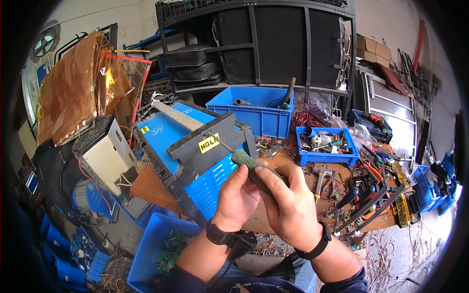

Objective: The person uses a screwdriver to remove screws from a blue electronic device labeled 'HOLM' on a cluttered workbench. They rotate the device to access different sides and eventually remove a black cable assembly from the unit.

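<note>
A screwdriver (243,158) with a thick dark green handle is in both my hands, its thin shaft slanting up and left. My right hand (293,207) wraps the back of the handle, forefinger along it. Closer to the shaft, my left hand (234,199) pinches the handle with its thumb; its other fingers are partly hidden. Just beyond stands a blue machine case (211,181) with slotted vents and a black end frame (188,155). The shaft reaches that frame beside a yellow label (209,143); whether its tip touches a screw I cannot tell. A pale carrying bar (178,116) runs along the top.
Behind the case sits a large blue bin (259,119). Right of it, a smaller blue tray (325,157) holds mixed parts. Pliers and other hand tools (364,190) crowd the wooden bench's right side. At lower left, a blue crate (146,244) contains green circuit boards.
</note>
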### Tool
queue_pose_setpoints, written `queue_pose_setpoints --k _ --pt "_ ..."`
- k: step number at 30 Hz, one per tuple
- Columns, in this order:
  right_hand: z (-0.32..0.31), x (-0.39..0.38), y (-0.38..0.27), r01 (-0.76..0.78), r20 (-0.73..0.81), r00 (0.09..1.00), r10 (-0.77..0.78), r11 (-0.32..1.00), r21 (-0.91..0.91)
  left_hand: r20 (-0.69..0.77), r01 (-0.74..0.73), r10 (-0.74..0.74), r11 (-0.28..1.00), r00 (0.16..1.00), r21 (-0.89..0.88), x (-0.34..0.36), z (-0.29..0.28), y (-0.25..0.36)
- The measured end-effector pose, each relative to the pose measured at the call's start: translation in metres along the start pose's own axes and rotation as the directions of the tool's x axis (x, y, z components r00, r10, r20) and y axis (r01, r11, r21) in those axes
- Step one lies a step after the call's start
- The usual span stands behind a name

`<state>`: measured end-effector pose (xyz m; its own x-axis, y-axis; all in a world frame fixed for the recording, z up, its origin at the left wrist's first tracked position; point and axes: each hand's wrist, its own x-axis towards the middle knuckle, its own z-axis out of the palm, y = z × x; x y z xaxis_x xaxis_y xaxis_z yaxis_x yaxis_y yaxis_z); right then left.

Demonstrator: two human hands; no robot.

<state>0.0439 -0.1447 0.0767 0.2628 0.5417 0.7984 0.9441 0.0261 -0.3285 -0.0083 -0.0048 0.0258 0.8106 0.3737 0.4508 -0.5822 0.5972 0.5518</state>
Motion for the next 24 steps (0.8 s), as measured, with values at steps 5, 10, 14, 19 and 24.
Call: queue_pose_setpoints --k 5,10,14,19,24 --pt "0.001 -0.003 -0.001 -0.076 0.041 0.996 0.075 0.997 0.031 -0.067 -0.011 0.010 1.000 0.998 -0.017 -0.002 0.004 0.000" --pt "0.005 -0.007 0.005 -0.045 -0.016 0.999 0.046 0.998 0.050 -0.088 0.002 -0.003 1.000 0.996 -0.011 -0.002 0.003 -0.003" --pt "0.008 -0.006 0.007 -0.088 -0.010 0.996 0.089 0.993 0.080 -0.103 0.017 -0.018 1.000 0.995 -0.010 -0.003 0.002 -0.003" --pt "0.019 -0.009 0.016 -0.118 -0.033 0.992 0.124 0.983 0.140 -0.153 0.013 -0.001 0.997 0.988 0.080 -0.002 0.001 -0.004" --pt "0.018 -0.006 0.012 -0.147 -0.013 0.988 0.152 0.969 0.200 -0.202 0.024 0.010 0.986 0.979 0.168 -0.002 0.000 0.001"
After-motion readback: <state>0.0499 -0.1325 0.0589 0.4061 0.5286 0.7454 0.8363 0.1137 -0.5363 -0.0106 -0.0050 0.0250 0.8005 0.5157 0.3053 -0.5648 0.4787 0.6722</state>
